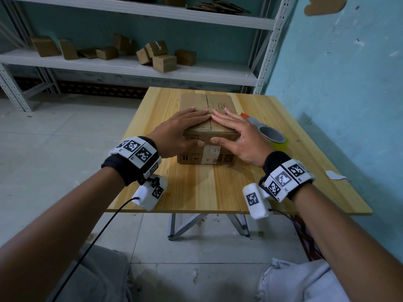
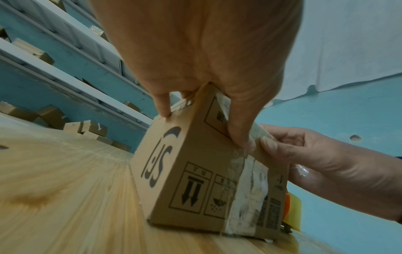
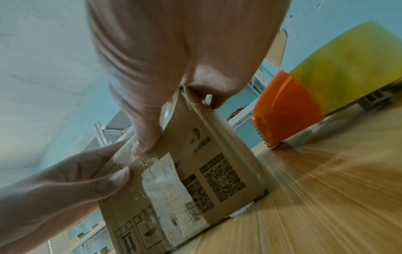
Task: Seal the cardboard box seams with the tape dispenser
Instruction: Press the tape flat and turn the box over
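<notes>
I see a wooden tabletop (image 1: 196, 188) carrying the box (image 1: 218, 101) at centre, the tape dispenser (image 1: 270, 136) just right, a paper scrap (image 1: 334, 174) near right.

A cardboard box (image 1: 208, 129) sits on a pale wooden surface (image 1: 196, 188), its top flaps closed under two flat hands. The left hand (image 1: 181, 131) and right hand (image 1: 237, 136) lie palm down on either side of the centre seam, fingers (image 1: 196, 113) straight, thumbs against the near face. A tape dispenser (image 1: 268, 134) with a yellowish roll lies just beside the box, partly behind the right hand. Small cartons (image 1: 161, 55) are scattered on a white metal shelf (image 1: 130, 66) behind.
</notes>
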Available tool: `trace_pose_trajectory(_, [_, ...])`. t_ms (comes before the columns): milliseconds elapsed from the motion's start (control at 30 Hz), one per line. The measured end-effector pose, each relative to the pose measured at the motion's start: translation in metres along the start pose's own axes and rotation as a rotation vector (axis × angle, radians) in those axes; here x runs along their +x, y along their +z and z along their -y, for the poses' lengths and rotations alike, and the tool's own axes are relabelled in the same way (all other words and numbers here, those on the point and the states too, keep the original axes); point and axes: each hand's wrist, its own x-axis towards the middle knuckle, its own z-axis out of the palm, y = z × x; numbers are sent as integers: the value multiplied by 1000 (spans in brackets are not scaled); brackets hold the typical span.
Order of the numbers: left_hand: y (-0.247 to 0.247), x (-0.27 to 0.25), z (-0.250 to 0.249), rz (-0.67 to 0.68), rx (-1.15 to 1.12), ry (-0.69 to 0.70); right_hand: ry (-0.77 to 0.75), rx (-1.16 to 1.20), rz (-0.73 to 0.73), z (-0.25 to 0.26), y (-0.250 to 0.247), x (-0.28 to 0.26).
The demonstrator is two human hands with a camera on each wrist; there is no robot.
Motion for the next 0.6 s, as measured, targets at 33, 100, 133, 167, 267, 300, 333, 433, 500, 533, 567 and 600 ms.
trace_pose_trajectory(33, [0,0,0,1,-3,-1,-1,-1,3,0,0,0])
trace_pose_trajectory(100, [0,0,0,2,-11,-3,-3,-2,4,-1,0,0])
trace_pose_trajectory(133, [0,0,0,3,-14,-4,-4,-1,3,-1,0,0])
trace_pose_trajectory(167, [0,0,0,3,-13,-5,-5,-1,1,-2,0,0])
trace_pose_trajectory(267, [1,1,2,-2,-11,-5,-12,-8,-4,-4,1,0])
trace_pose_trajectory(300, [1,1,3,-4,-12,-4,-17,-14,-4,-4,1,0])
trace_pose_trajectory(333, [1,2,4,-3,-13,-1,-25,-20,2,-4,0,1])
trace_pose_trajectory(433, [0,2,4,11,-10,6,-32,-17,58,-4,-4,-1])
trace_pose_trajectory(500, [-2,0,2,22,-60,-26,10,18,72,0,-8,-4])
trace_pose_trajectory(533, [-5,-2,1,22,-100,-37,21,23,55,4,-10,-5])
trace_pose_trajectory(567, [-8,-3,-1,9,-135,-38,13,15,26,7,-13,-6])
trace_pose_trajectory(600, [-11,-4,-2,-20,-163,-33,-12,3,-9,10,-15,-7])
